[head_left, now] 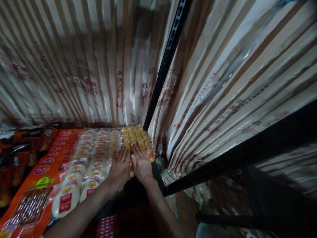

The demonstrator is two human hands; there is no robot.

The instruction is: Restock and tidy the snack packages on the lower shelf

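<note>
1. Left hand (120,168): palm down, grip flat and unclosed, fingers extended over the near left edge of the yellow packets.
2. Right hand (142,165): just beside it at 3 o'clock, palm down, grip likewise flat, fingers extended on the same packets.
3. Yellow packets (135,134): small, close-set block, partly under both hands, reaching toward 12 o'clock on a dark shelf (158,174).
4. Clear-wrapped round pieces (97,157): several columns, at 9 o'clock from the hands.
5. Orange packs (42,181): overlapping row, beyond the round pieces, 9 o'clock.
6. Black perforated post (168,62): 1 o'clock, before striped sheeting (99,66).
</note>
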